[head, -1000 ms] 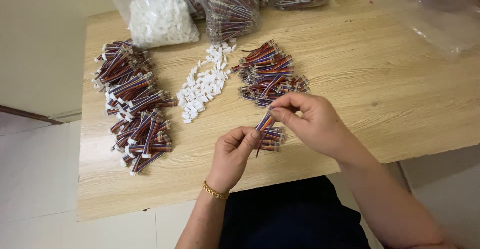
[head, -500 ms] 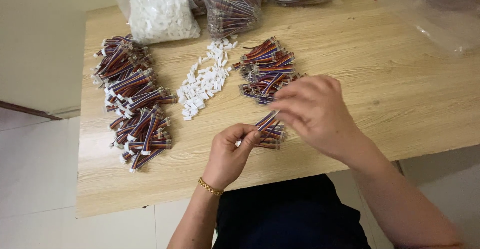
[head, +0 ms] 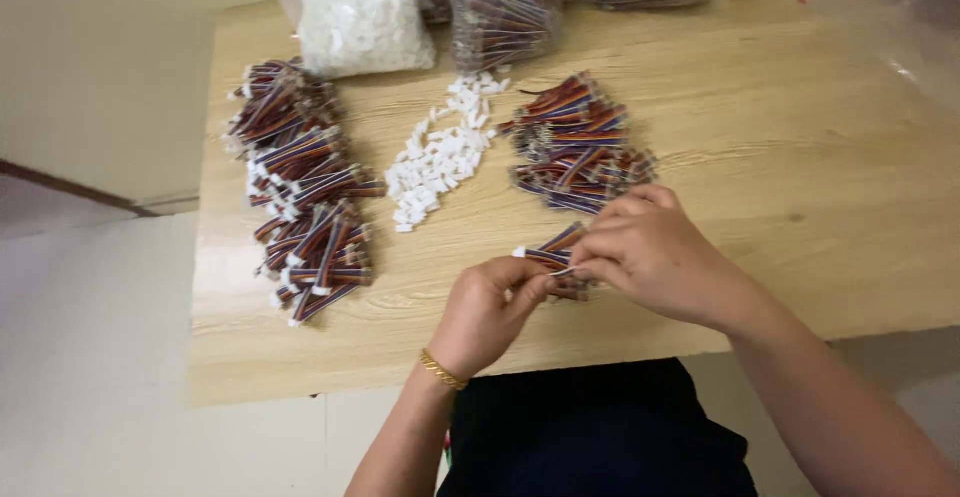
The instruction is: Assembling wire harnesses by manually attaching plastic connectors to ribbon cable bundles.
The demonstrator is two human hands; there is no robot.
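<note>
My left hand and my right hand meet over the table's front edge, both pinching one short bundle of coloured wires with a white connector at its left end. A gold bracelet sits on my left wrist. Just beyond my right hand lies a pile of loose wire bundles. A heap of small white plastic connectors lies in the middle. A bigger pile of wire bundles with white ends covers the table's left side.
The wooden table carries clear bags at the back: one of white connectors and two of wire bundles. Crumpled clear plastic lies at the far right. The floor shows to the left.
My hands have drawn closer to the front edge. My right hand came down from the pile onto the bundle held by my left hand.
</note>
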